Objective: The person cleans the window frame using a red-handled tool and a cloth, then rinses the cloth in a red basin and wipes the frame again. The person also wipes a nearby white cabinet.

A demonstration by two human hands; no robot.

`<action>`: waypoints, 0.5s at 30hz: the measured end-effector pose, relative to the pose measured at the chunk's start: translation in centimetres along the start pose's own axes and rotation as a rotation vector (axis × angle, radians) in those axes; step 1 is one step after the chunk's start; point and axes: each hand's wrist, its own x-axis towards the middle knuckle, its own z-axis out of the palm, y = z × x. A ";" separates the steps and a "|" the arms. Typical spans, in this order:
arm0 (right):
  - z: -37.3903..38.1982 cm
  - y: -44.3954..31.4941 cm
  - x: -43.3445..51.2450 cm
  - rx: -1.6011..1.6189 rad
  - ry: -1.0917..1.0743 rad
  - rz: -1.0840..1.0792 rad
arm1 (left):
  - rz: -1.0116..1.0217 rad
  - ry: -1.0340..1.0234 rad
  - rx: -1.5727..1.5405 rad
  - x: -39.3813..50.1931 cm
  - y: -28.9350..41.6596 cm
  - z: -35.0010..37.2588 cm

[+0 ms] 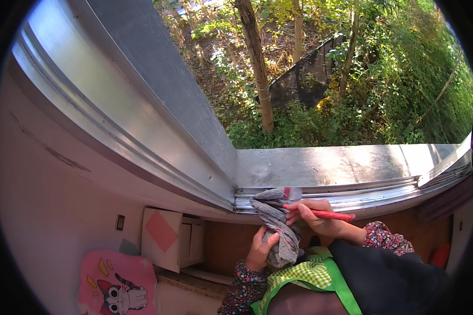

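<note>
A crumpled grey cloth [271, 214] lies partly over the aluminium window track [354, 201], near the track's left corner. My left hand [260, 248] grips the cloth's lower part, with the thumb on top of the folds. In my right hand [317, 220] is a slim red tool [335, 215], held much like a pen. One end of it points at the cloth and the other sticks out to the right. Whether its working end is inside the fold is hidden. A small red and white tag shows at the cloth's upper edge.
Beyond the track are a concrete outer sill [315, 165] and trees [256, 67]. An upright metal frame [142, 130] rises on the left. Below stand a white cabinet door [161, 236] with a pink diamond and a pink cat-picture panel [118, 283]. A wall socket [120, 222] sits nearby.
</note>
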 end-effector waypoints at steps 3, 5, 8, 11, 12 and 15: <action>1.4 0.1 3.6 0.059 -0.087 0.064 | 0.047 0.148 -0.224 -0.6 0.1 -1.0; 0.7 -0.7 5.2 0.143 -0.047 0.211 | 0.081 0.182 -0.189 -0.8 -0.3 -0.8; -0.6 -2.0 5.7 0.219 -0.072 0.417 | 0.121 0.141 0.033 -0.8 -0.7 0.0; -2.2 -3.3 4.7 0.158 -0.217 0.367 | 0.125 0.031 0.056 -1.2 -0.3 0.3; -2.9 -3.9 4.5 0.126 -0.171 0.424 | 0.130 -0.019 0.101 -1.4 -0.2 0.5; -5.5 -5.9 3.9 0.096 -0.104 0.477 | 0.118 -0.100 0.392 -1.4 -0.1 1.6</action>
